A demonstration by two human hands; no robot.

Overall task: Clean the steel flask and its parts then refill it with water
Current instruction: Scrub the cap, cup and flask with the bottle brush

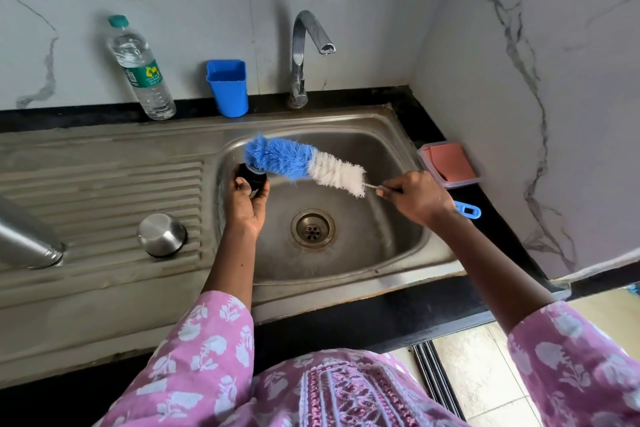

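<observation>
The left hand (246,202) is gripping a dark stopper (253,177) over the sink (398,246). The right hand (417,198) is gripping the brush (304,163) by its wire stem, its long axis slanting up-left, blue tip touching the stopper. Left of the left hand, a cap (161,234) is lying mouth-down and the flask (24,239) is standing (partly out of view). Beyond, a blue cup (227,88) is showing nothing inside.

The steel flask (26,239) lies at the left edge, which cuts off most of its body. The black stopper (254,178) is partly covered by the left hand (247,203) and the brush's (304,165) blue bristles. The brush's handle is hidden inside the right hand (417,198). The water bottle's (140,69) label print is too small to read.
</observation>
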